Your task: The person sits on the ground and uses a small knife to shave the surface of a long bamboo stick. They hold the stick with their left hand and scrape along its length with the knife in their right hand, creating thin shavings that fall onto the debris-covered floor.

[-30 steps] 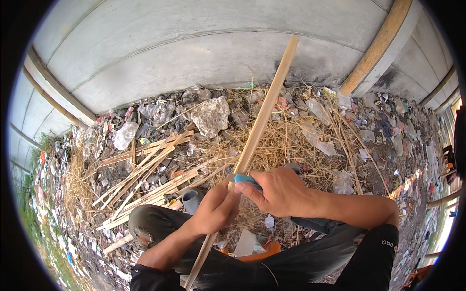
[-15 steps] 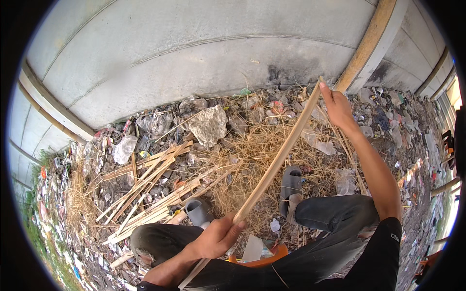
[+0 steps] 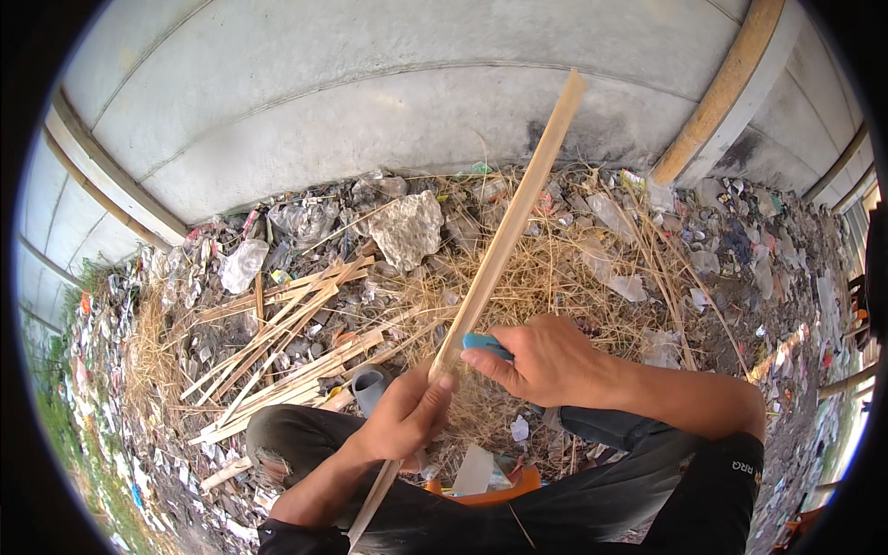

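Note:
A long, pale strip of split bamboo or wood point(image 3: 518, 222) slants across the middle, its far end raised against the wall and its near end running down past my lap. My left hand point(image 3: 407, 416) is wrapped round its lower part, thumb on top. Close to that grip, my right hand point(image 3: 550, 361) holds a small light-blue tool point(image 3: 481, 344) against or right beside the strip's right side. Only the blue part shows; whether it has a blade cannot be seen.
Several cut strips point(image 3: 305, 375) lie piled on the left, near a large pale rock point(image 3: 404, 229). Dry straw point(image 3: 546, 287) and plastic litter cover the ground. A concrete wall point(image 3: 370, 111) with a wooden pole point(image 3: 717, 88) stands ahead. Something orange point(image 3: 518, 487) lies between my legs.
My right hand has left the strip's far end, come down beside my left hand, and now holds the blue tool. The strip's far end has risen and swung left.

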The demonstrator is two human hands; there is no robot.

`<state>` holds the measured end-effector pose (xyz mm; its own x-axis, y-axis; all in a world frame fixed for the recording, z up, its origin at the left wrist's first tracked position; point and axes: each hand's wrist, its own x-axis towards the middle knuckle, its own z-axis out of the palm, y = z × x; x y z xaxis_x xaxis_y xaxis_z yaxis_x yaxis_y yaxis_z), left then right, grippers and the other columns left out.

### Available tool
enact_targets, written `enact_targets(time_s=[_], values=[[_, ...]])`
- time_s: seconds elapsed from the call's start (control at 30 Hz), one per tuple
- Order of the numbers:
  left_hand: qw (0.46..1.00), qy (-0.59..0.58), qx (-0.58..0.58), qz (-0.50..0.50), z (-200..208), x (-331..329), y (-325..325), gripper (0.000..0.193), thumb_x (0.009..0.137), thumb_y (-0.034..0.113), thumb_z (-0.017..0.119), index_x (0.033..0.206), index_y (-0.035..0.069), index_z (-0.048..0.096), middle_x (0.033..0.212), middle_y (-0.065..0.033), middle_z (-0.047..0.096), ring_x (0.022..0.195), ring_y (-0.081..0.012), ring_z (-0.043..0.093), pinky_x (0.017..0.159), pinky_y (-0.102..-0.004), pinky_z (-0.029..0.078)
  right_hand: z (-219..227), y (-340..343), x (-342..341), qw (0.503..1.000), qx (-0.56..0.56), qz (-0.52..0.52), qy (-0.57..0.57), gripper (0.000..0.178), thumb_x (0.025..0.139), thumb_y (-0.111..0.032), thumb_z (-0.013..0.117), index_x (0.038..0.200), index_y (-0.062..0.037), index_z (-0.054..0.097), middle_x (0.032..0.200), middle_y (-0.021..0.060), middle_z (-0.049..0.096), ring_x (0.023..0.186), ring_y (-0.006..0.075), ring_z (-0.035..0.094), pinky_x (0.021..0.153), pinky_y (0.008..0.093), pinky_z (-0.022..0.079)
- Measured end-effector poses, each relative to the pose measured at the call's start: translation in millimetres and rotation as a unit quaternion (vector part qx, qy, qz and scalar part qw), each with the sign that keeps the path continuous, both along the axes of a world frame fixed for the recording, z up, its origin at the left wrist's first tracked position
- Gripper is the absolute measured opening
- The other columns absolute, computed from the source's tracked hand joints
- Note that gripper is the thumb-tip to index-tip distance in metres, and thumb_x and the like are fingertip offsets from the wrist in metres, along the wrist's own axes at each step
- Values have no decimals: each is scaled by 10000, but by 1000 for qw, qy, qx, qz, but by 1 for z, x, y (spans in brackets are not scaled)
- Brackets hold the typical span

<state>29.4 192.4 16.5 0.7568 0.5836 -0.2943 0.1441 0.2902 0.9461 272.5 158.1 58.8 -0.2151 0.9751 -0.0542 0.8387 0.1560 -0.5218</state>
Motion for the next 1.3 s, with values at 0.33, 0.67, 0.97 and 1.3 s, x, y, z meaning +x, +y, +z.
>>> enact_targets(time_s=[0.33,0.67,0.97,1.3], values=[[995,60,79,16,-3,0,3,257,1147,301,440,1042,71,486,620,47,458,468,-62,437,439,-247,352,-25,14,2,993,100,19,-51,699,1040,-664,467,891,-30,719,494,136,582,448,332,632,438,457,486],[978,81,168,-89,-4,-28,-22,268,1136,286,477,1065,32,526,655,-13,524,549,-110,503,523,-316,408,1,66,171,921,122,-367,-33,815,1081,-644,395,797,54,706,592,207,583,599,394,611,637,506,475],[989,92,-56,-102,-11,-42,-20,349,1133,353,487,1007,30,523,633,22,518,542,-85,498,507,-292,400,-36,-4,307,818,221,-527,74,748,1024,-657,507,876,57,673,642,134,583,629,291,573,658,431,438],[989,70,-37,-125,-1,-5,-21,310,1145,343,447,1056,52,507,639,32,465,494,-71,433,459,-256,339,8,33,172,818,111,-383,415,394,964,-378,777,1017,-4,665,571,-94,377,438,29,310,432,255,228]])
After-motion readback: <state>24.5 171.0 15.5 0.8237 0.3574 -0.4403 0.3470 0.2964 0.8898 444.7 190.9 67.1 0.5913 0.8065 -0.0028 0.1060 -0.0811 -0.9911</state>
